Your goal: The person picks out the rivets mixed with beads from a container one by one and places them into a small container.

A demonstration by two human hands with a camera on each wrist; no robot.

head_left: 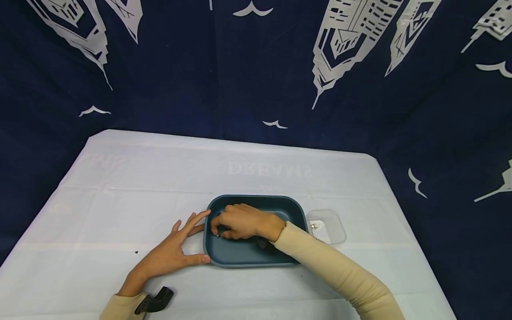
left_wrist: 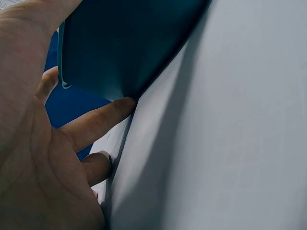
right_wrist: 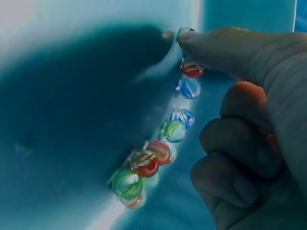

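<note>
Reading "DREAMS" mirrored, tablecloth (head_left: 120, 186) under tray (head_left: 248, 260); left hand (head_left: 172, 253) flat, right hand (head_left: 240, 222) curled among marbles (right_wrist: 144, 163).

Table (head_left: 160, 178) covered in pale cloth, faint mirrored lettering near far edge. Dark teal tray (head_left: 240, 258) sits near the middle, toward the near edge. Clear plastic container (head_left: 332, 222) just beside tray's right side. Left hand (head_left: 172, 253) rests flat on cloth, fingers touching tray's left side. Small dark speck (head_left: 136, 252) toward near-left corner.

Marbles (right_wrist: 144, 163) lie in the tray (head_left: 240, 258), container (head_left: 334, 222) at its right.
</note>
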